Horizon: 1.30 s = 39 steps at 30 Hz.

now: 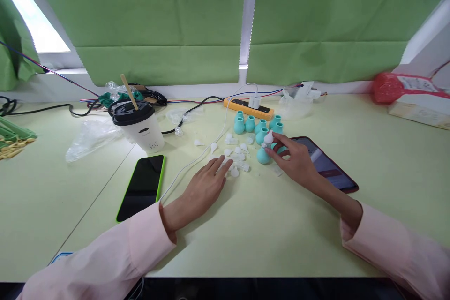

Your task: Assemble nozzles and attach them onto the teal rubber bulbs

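Note:
Between the thumb and fingertips of my right hand (298, 161) is a small white teardrop-shaped plastic piece (269, 138). It is held just above a turquoise rubber bulb (263, 156); whether the two touch, I cannot tell. More turquoise bulbs (250, 124) with open necks stand grouped behind, some partly covered by my right fingers. My left hand (201, 193) lies palm down with its fingers stretched out at the edge of a loose pile of small white and clear plastic pieces (241, 157). Its fingertips reach the nearest pieces, and nothing shows in its grasp.
A black phone with a green edge (142, 188) and a lidded paper cup (140, 133) are at left. A tablet (326, 166) lies beneath my right forearm. Behind are an orange power strip (248, 108), a white cable (197, 163) and clear plastic bags (96, 136).

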Tool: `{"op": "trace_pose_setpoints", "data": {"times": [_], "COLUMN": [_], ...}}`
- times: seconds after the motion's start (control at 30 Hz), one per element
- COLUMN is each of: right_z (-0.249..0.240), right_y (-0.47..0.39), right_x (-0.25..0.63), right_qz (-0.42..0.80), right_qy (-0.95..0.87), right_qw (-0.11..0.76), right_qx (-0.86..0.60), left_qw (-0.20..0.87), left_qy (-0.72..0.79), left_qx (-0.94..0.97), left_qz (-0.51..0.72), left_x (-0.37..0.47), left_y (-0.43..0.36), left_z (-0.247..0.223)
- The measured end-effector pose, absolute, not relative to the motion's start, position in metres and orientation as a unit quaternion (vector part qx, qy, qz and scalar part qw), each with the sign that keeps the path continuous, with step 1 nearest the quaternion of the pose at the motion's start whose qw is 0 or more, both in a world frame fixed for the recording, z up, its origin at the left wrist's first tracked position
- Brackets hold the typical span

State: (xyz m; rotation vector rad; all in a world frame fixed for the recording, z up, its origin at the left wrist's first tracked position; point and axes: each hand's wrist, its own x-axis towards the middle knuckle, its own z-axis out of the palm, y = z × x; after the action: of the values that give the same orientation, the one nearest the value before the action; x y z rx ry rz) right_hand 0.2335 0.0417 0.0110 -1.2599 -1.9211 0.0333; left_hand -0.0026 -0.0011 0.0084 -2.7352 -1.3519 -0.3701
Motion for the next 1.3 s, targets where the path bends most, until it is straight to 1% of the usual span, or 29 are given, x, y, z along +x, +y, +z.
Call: {"op": "trace_pose_setpoints", "data": {"times": [0.07,0.13,0.2,0.23,0.27,0.33,0.43,0.53,0.6,0.7,0.93,1.13,1.2,1.3], "right_z": [0.013,0.016,0.016,0.015,0.013,0.007,-0.001,-0.005,-0.005,-0.006,-0.007,-0.013,-0.013,-0.009], "right_y": [0.037,0.029,0.022,0.018,0.016,0.014,0.014,0.014,0.013,0.011,0.011,0.013,0.014,0.012], "right_x": [0.234,0.233,0.231,0.229,0.227,0.222,0.212,0.205,0.202,0.203,0.207,0.208,0.208,0.206], "right_qz": [-0.017,-0.079,-0.142,-0.158,-0.161,-0.139,-0.114,-0.114,-0.107,-0.085,-0.027,-0.008,0.000,0.036], "right_qy": [-0.748,-0.730,-0.735,-0.761,-0.795,-0.859,-0.892,-0.907,-0.915,-0.916,-0.890,-0.890,-0.879,-0.836], "right_qw": [0.429,0.470,0.498,0.485,0.455,0.363,0.245,0.166,0.144,0.158,0.258,0.267,0.301,0.387], "right_qx": [-0.506,-0.490,-0.438,-0.401,-0.367,-0.332,-0.362,-0.369,-0.362,-0.359,-0.375,-0.369,-0.369,-0.387], "left_qw": [0.036,0.044,0.059,0.067,0.076,0.086,0.085,0.087,0.088,0.087,0.086,0.071,0.058,0.029], "left_qy": [-0.445,-0.441,-0.424,-0.414,-0.406,-0.401,-0.410,-0.419,-0.423,-0.421,-0.417,-0.420,-0.425,-0.430], "left_qx": [-0.886,-0.887,-0.894,-0.898,-0.902,-0.905,-0.903,-0.899,-0.897,-0.898,-0.895,-0.894,-0.892,-0.886], "left_qz": [-0.126,-0.129,-0.132,-0.130,-0.127,-0.116,-0.099,-0.096,-0.096,-0.097,-0.132,-0.136,-0.144,-0.171], "left_x": [-0.002,0.000,0.001,0.001,0.002,0.002,0.002,0.003,0.003,0.005,0.003,-0.001,-0.001,0.000], "left_y": [-0.002,-0.003,-0.005,-0.006,-0.006,-0.007,-0.006,-0.005,-0.005,-0.005,-0.004,-0.002,-0.001,-0.002], "left_z": [0.009,0.010,0.009,0.009,0.008,0.006,0.003,0.002,0.003,0.004,0.003,-0.002,-0.001,0.002]}}
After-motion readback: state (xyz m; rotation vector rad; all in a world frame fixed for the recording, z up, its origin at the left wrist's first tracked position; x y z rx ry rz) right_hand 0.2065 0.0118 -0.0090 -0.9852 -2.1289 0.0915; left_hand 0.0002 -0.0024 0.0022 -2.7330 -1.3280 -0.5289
